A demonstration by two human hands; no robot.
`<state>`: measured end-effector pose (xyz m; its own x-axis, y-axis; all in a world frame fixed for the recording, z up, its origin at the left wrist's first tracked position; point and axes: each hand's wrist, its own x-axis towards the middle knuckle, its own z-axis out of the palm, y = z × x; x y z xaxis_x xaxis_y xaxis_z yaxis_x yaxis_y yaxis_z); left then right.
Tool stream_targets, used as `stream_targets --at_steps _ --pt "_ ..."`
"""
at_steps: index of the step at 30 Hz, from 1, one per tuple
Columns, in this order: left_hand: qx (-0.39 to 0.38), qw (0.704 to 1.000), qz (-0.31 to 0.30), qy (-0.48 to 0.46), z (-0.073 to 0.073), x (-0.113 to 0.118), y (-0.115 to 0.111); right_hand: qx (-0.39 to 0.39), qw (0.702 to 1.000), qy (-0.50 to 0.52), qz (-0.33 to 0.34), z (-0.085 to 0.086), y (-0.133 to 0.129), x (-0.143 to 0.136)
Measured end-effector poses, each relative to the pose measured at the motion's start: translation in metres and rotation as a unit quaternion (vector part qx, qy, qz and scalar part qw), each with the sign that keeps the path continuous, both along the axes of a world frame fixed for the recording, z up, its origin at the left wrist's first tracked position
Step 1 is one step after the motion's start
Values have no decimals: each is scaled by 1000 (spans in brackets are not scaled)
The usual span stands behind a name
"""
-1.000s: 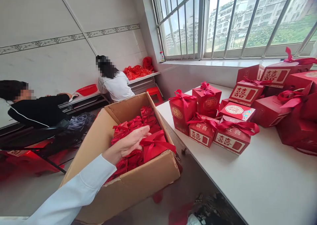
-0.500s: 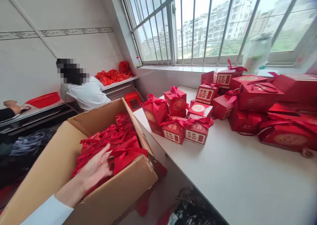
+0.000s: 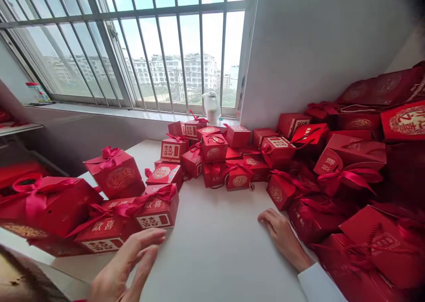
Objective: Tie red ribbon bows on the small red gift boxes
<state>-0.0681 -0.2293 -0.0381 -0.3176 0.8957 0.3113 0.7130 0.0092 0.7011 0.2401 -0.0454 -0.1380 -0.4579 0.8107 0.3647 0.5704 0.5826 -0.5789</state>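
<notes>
My left hand (image 3: 129,264) is in the lower left, thumb and fingers apart, with nothing in it. It is nearest to a red gift box (image 3: 157,207) with a pink ribbon bow and gold lettering. Beside that stand another lettered box (image 3: 101,231) and a ribboned box (image 3: 114,173) farther back. On the white table (image 3: 212,240), my right hand (image 3: 277,231) rests palm down, fingers loosely bent and holding nothing. Close to its right lie red boxes with ribbons, among them a small gold-stamped box (image 3: 280,191).
A heap of red boxes (image 3: 352,156) fills the right side against the wall. More boxes (image 3: 214,149) stand at the back below the barred window (image 3: 166,49). A clear pitcher (image 3: 211,107) is on the sill. A cardboard carton edge (image 3: 20,275) shows at lower left.
The view has swung right, from the carton of red boxes to the table. My left hand, earlier over the carton, is now beside the boxes at the table's left. My right hand has come into view.
</notes>
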Motion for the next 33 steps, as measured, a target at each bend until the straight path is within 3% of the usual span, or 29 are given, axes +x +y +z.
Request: stream_targets --at_steps 3,8,11,15,21,26,30,33 --pt "0 992 -101 69 15 32 72 -10 1000 -12 -1 -1 1 1" --pt "46 949 -250 184 33 85 190 -31 999 -20 -10 2 2 1" --pt "-6 922 -264 284 37 96 242 -39 999 -25 -21 4 4 -1" --pt "-84 905 -263 323 27 92 286 -54 998 -20 -33 5 9 -2" --pt "-79 912 -272 297 8 82 304 -63 997 0 -47 5 9 -4" --pt "-75 925 -287 238 21 82 294 -68 993 67 -73 4 12 -8" --pt "-95 928 -289 215 35 91 275 -111 966 189 -138 6 20 -14" --pt "-105 929 -280 216 34 105 255 -118 950 264 -116 9 22 -18"
